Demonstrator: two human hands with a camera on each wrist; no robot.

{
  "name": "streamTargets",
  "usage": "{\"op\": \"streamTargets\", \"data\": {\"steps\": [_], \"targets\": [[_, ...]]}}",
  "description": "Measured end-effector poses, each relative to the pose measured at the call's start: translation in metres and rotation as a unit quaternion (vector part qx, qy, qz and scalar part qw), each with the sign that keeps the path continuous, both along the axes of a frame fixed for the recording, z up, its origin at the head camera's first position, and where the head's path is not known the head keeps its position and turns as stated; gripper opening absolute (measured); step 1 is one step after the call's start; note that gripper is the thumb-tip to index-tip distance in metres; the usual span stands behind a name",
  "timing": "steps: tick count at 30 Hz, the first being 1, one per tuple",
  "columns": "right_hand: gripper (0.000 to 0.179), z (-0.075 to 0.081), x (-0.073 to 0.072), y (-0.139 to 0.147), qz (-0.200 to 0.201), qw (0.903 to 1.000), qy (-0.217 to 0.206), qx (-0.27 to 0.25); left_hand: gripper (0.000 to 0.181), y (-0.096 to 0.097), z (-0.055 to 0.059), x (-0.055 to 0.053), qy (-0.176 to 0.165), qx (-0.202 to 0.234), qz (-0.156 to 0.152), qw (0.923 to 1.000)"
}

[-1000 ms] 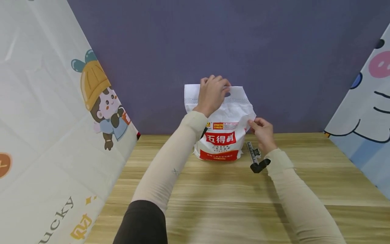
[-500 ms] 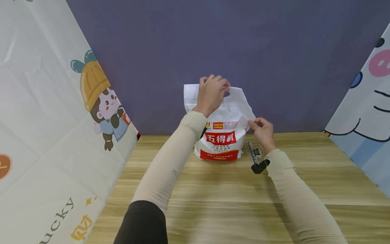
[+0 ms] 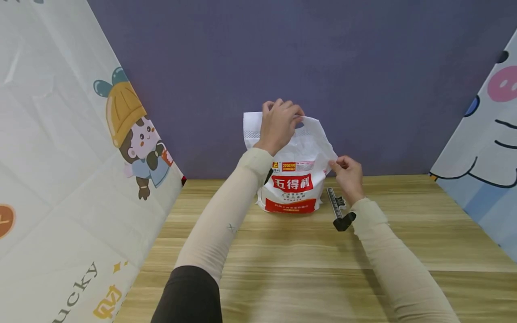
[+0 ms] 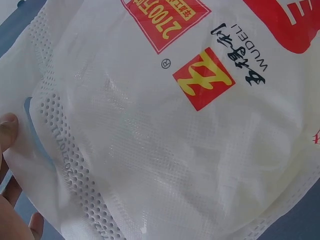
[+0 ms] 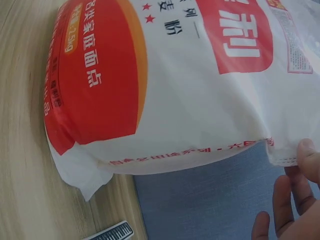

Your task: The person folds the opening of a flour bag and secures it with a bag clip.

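A white and red flour bag stands upright at the back of the table. My left hand grips its top edge beside the handle hole; in the left wrist view the thumb presses on the white plastic. At the bag's right side, my right hand pinches the seam between thumb and index finger. The right wrist view shows this pinch at the stitched edge, with the other fingers loosely bent. Parts of the bag's upper left lie hidden behind my left hand and forearm.
A narrow clip-like item with a ridged black-and-white strip lies right of the bag. Behind stands a blue-grey wall panel. Printed white sheets flank both sides of the wooden table.
The bag's upper right edge has drawn slightly inward and down. Both hands have shifted very little and keep their hold.
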State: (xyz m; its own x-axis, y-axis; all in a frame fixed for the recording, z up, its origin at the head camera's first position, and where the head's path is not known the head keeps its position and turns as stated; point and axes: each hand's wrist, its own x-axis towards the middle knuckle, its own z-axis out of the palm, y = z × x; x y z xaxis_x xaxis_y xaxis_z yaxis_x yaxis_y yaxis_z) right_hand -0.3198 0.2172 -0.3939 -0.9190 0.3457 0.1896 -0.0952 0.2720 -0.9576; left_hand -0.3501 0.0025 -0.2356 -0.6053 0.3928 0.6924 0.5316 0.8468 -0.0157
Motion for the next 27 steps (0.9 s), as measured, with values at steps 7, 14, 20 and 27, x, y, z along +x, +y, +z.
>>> {"op": "streamTargets", "data": {"steps": [7, 14, 20, 27], "targets": [[0.023, 0.000, 0.003, -0.001, -0.017, 0.9982, 0.022, 0.052, 0.017, -0.001, -0.001, -0.001, 0.015, 0.003, -0.008, 0.9998], [0.024, -0.008, 0.004, 0.000, -0.008, 0.9963, 0.041, 0.074, 0.015, -0.002, -0.006, 0.000, 0.011, 0.008, -0.012, 0.9998], [0.026, -0.010, 0.005, 0.002, -0.015, 0.9953, 0.051, 0.081, 0.015, -0.001, -0.008, -0.001, 0.013, 0.010, -0.019, 0.9997], [0.025, -0.008, 0.004, -0.002, -0.010, 0.9964, 0.056, 0.063, 0.015, -0.004, -0.008, -0.001, 0.012, 0.008, -0.021, 0.9997]]}}
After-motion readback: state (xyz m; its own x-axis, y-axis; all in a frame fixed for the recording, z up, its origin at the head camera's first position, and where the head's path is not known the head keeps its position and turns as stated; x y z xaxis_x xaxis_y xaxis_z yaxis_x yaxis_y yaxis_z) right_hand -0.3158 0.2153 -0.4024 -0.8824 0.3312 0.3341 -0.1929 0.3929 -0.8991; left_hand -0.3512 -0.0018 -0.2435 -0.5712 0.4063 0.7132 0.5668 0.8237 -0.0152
